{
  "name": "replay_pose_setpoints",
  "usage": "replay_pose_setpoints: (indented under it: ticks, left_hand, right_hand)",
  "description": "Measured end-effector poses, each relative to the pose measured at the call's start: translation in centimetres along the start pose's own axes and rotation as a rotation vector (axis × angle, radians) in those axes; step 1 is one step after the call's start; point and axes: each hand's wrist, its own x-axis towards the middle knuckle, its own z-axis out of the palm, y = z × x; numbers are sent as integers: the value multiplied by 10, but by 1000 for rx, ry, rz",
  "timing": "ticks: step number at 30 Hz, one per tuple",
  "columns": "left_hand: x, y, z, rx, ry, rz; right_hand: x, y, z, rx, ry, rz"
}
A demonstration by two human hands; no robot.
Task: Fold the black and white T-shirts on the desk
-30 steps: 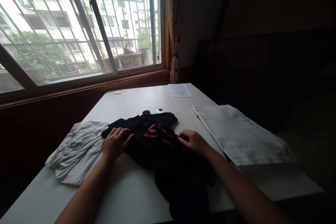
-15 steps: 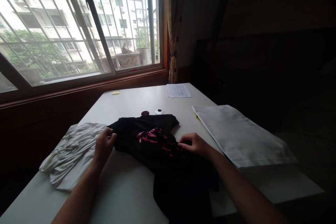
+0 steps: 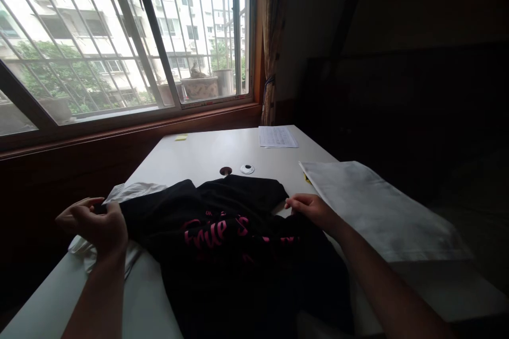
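Observation:
A black T-shirt (image 3: 222, 270) with pink lettering spreads over the white table, its near end running out of the bottom of the view. My left hand (image 3: 99, 225), raised at the left, has its thumb and fingers closed on the shirt's left sleeve and draws it out sideways. On the other side, my right hand (image 3: 314, 211) pinches the shirt's fabric near its right edge. Beneath the stretched sleeve lies a crumpled white cloth (image 3: 131, 259), partly covered by the black fabric and my left hand.
Flat white fabric (image 3: 382, 212) lies along the table's right side. Beyond the shirt are a round hole (image 3: 225, 171) in the tabletop, a white disc-shaped cover (image 3: 247, 169), printed papers (image 3: 278, 136) and a yellow note (image 3: 181, 137). A barred window (image 3: 119, 37) is behind the table (image 3: 207, 148).
My left hand has moved left with the sleeve, over the white cloth. The shirt has spread wider, and more of its pink lettering shows. My right hand has shifted slightly right and up.

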Motion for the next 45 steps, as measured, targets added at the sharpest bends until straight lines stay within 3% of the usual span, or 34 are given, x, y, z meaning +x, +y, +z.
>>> replay_pose_setpoints:
  ticks: [1, 2, 5, 7, 11, 15, 20, 23, 25, 31, 35, 38, 42, 45]
  left_hand:
    - [-2, 8, 3, 21, 50, 64]
    - [-4, 17, 7, 42, 28, 133]
    - [-16, 42, 22, -56, -274, 350]
    - [-29, 53, 33, -79, -456, 405]
    - [-52, 56, 50, 16, -646, 422]
    - [-60, 49, 54, 133, -730, 405]
    - [-54, 48, 49, 147, -829, 350]
    - [-48, 50, 45, 67, -854, 271]
    - [-43, 50, 40, 7, -803, 214]
    - [-22, 43, 21, -46, -479, 129]
    - [-18, 39, 20, -26, -470, 168]
    - [-22, 39, 25, 15, -553, 234]
    - [-29, 41, 29, 33, -769, 384]
    - [-33, 43, 28, 21, -906, 431]
  right_hand:
    - [4, -2, 2, -57, 48, -18]
    - [8, -5, 5, -110, 76, -33]
    - [25, -14, 13, -238, 96, -99]
    - [42, -20, 20, -310, 100, -192]
    - [87, -17, 40, -455, 84, -312]
    - [124, 0, 65, -662, 89, -204]
    - [137, 8, 78, -879, 101, -105]
    - [134, 4, 67, -887, 90, -118]
    - [132, 1, 51, -889, 142, -131]
    - [127, 2, -23, -960, 470, -87]
    - [118, 9, -57, -1062, 623, -25]
    - [113, 12, -57, -1130, 577, 39]
    - [112, 9, -33, -1186, 459, 113]
    - [116, 0, -11, -1162, 364, 21]
